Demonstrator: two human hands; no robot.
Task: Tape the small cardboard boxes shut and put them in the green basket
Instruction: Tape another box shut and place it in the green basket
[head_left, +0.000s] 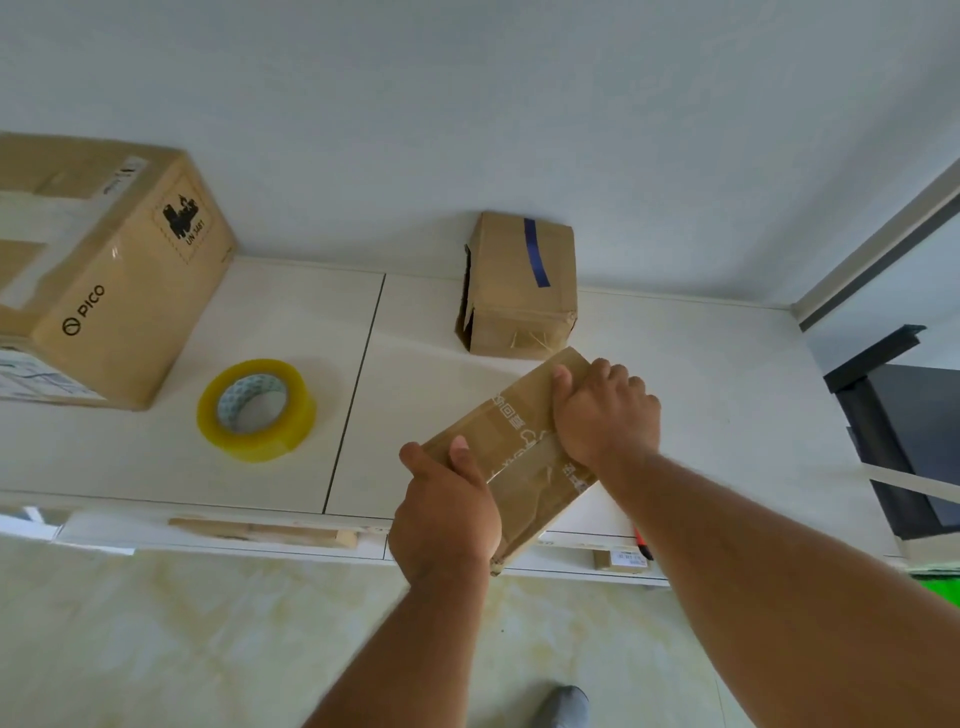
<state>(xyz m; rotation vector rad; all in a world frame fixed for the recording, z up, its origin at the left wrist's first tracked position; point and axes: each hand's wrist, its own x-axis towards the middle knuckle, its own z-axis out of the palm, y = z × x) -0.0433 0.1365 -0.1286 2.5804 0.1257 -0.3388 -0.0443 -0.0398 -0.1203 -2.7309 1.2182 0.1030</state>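
I hold a small flat cardboard box (519, 447) tilted over the front edge of the white table (291, 322); clear tape runs across its top. My left hand (447, 514) grips its near end with the thumb on top. At the far end my right hand (605, 415) curls over the edge. A second small box (524, 286) with a blue tape strip and a torn left side stands behind, against the wall. To the left on the table lies a roll of yellowish clear tape (257, 410). A sliver of green (940, 587), perhaps the basket, shows at the right edge.
A large PICO cardboard box (109, 270) stands at the table's left end. Dark furniture (898, 431) sits to the right of the table. Below the tabletop a shelf carries cardboard scraps (265, 532) and a red marker (643, 543). A shoe (563, 704) shows on the tiled floor.
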